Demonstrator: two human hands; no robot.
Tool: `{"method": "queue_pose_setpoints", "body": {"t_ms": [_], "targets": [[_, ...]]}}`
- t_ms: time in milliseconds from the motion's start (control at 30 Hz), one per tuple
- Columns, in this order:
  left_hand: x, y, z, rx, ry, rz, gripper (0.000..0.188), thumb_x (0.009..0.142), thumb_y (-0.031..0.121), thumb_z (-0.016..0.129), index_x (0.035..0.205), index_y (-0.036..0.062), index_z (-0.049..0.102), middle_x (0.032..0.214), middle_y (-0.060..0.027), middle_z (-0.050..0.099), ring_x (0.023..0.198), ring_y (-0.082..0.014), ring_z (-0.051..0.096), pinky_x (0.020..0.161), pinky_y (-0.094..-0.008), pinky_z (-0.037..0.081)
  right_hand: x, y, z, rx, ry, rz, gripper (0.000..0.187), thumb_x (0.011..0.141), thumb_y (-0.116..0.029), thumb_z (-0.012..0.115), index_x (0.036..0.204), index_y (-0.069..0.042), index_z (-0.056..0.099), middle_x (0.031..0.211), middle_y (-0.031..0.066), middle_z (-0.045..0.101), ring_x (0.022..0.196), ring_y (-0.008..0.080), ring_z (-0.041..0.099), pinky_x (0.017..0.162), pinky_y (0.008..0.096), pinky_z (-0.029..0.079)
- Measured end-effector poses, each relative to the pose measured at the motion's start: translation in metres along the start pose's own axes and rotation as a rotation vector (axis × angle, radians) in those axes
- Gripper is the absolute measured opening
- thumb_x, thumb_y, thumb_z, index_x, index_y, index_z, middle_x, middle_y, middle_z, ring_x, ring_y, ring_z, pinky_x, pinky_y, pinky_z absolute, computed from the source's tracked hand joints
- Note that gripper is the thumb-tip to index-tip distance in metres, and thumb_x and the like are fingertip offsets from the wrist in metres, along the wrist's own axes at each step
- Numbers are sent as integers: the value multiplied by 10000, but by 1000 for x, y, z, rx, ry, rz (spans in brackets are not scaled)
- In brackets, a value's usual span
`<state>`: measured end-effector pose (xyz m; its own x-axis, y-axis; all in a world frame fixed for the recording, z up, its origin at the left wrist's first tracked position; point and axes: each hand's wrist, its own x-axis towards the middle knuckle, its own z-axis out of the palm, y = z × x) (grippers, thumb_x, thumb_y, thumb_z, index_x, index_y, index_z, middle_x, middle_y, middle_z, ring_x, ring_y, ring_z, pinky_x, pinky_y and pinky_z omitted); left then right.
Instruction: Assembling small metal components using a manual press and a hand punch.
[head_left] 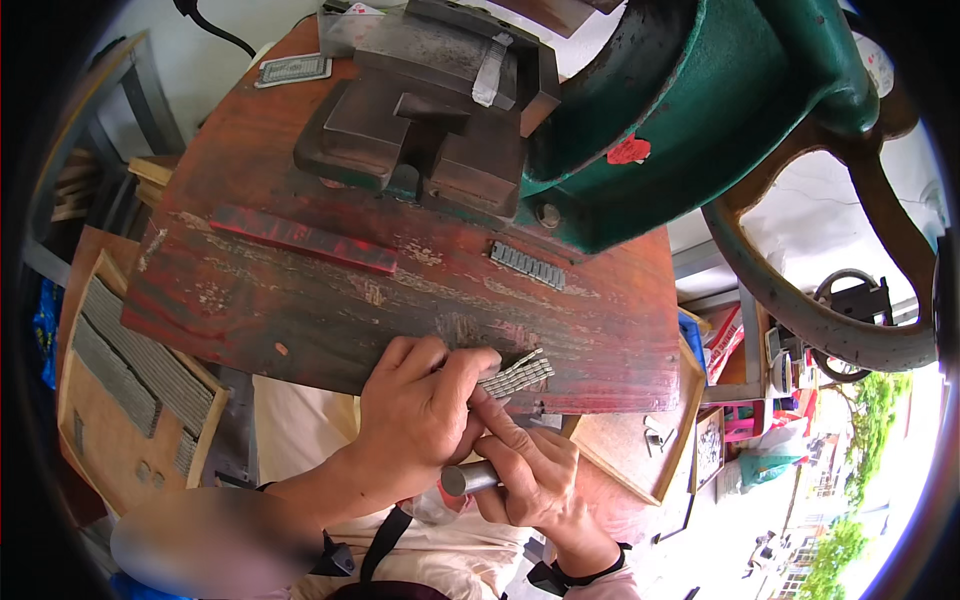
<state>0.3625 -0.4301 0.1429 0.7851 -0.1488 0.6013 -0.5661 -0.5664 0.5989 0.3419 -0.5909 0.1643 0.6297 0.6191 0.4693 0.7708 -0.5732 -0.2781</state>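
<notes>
At the front edge of the worn reddish wooden bench top (330,310), my left hand (415,395) is closed on a small bundle of ridged metal strips (520,376), whose far ends fan out slightly. My right hand (535,472) is closed around a short grey metal cylinder (467,479), with one fingertip reaching up to the near end of the strips. The fingers hide how the strips are pinched. A similar segmented metal piece (528,265) lies on the bench beyond my hands.
A green cast-iron press (740,110) with a large handwheel (850,330) stands at the far right. Its dark steel block (400,130) is beside it. A red bar (300,238) lies on the bench. Wooden trays flank me; the left tray (110,455) holds rows of metal strips.
</notes>
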Motion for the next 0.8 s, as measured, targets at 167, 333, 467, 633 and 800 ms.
{"method": "queue_pose_setpoints", "body": {"t_ms": [167, 333, 467, 633, 800], "targets": [[1, 2, -2, -33, -4, -52, 494, 580, 65, 769, 1009, 56, 524, 850, -14, 666, 723, -217, 523, 683, -349, 397, -2, 13, -2, -17, 20, 23, 250, 636, -101, 659, 845, -9, 557, 1130, 180, 619, 576, 183, 632, 499, 274, 498], [0, 2, 2, -16, 29, -53, 476, 598, 81, 782, 995, 54, 520, 862, -21, 655, 716, -216, 525, 676, -354, 394, -5, 25, -5, -70, 72, 87, 202, 663, -98, 666, 809, -11, 556, 1134, 185, 616, 559, 191, 641, 485, 277, 496], [2, 4, -1, -4, 24, -59, 472, 601, 82, 786, 986, 49, 515, 835, -22, 653, 712, -214, 531, 672, -351, 391, -3, 15, -2, -74, 56, 123, 210, 675, -131, 671, 804, -10, 558, 1157, 189, 603, 536, 185, 628, 477, 271, 492], [-1, 0, 2, -30, 33, -28, 480, 584, 63, 783, 984, 53, 518, 822, -19, 638, 707, -220, 529, 658, -358, 394, -2, 17, 0, -55, 43, 47, 223, 675, -151, 676, 808, -18, 556, 1167, 191, 597, 529, 178, 622, 475, 267, 492], [-1, 2, 0, -28, 51, -41, 475, 579, 59, 785, 975, 55, 523, 804, -10, 624, 699, -221, 526, 641, -360, 393, -3, 30, -5, -92, 84, 81, 205, 699, -143, 684, 808, -17, 565, 1129, 186, 618, 529, 188, 628, 477, 275, 496]]}}
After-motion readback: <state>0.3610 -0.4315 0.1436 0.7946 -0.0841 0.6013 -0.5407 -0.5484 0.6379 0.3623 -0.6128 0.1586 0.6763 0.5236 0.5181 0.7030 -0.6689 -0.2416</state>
